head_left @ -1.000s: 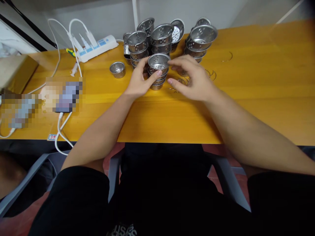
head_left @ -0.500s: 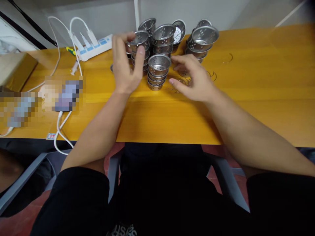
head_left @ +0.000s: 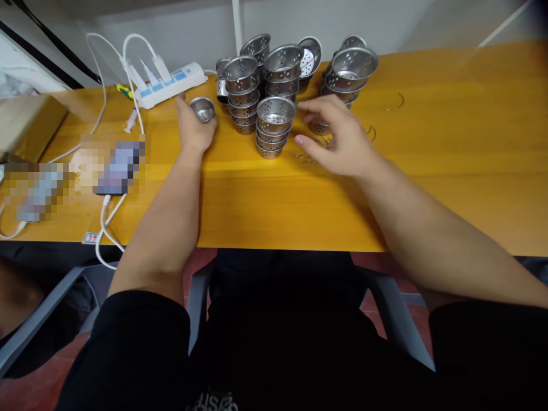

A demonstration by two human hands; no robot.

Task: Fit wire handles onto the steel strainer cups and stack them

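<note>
A small steel strainer cup [head_left: 202, 105] is at the left of the stacks, with the thumb and fingers of my left hand [head_left: 194, 131] closed around its sides. My right hand [head_left: 342, 137] hovers just right of the front stack of perforated steel cups [head_left: 276, 117], thumb and fingers apart and nothing between them. Behind that stack stand more stacked perforated cups [head_left: 241, 80] and another tall stack [head_left: 283, 65]. Several thin curved wire pieces [head_left: 308, 157] lie on the table, partly under my right hand.
A white power strip [head_left: 173, 85] with plugged-in cables lies behind my left hand. To the left are a phone [head_left: 121, 168] on a white cable and a cardboard box [head_left: 32, 128]. Another group of perforated cups [head_left: 353, 71] stands at the back right, near a curved wire [head_left: 400, 103].
My left hand has moved left and down from beside the rear stack to the small cup and closed around it. My right hand has stayed nearly still.
</note>
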